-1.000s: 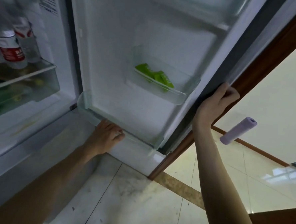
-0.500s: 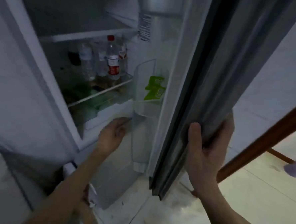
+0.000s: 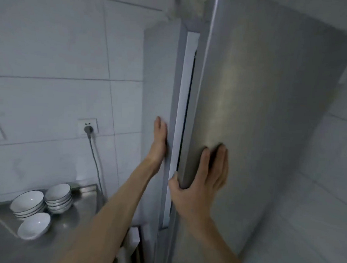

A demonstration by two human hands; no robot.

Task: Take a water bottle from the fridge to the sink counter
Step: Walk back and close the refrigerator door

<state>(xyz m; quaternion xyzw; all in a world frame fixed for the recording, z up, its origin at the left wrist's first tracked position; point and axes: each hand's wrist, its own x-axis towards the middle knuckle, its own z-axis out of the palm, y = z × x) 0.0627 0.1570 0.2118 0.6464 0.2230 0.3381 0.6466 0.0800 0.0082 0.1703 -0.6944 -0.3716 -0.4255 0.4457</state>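
At the fridge door (image 3: pixel 250 115), nearly shut: your right hand (image 3: pixel 201 186) clamps its edge, left hand (image 3: pixel 159 142) flat, empty. No water bottle in view; carry outstanding.

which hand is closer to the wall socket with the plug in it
Left. The left hand lies flat on the fridge side, just right of the socket. The right hand grips the door edge, farther right.

View: one camera, worn on the person's head.
Faces: forward and a bit down, at the fridge door (image 3: pixel 251 107).
How near: close, at arm's reach.
Left side: tiled wall (image 3: pixel 51 48) and metal counter (image 3: pixel 69 220).
Shared part: none; there is no second view.
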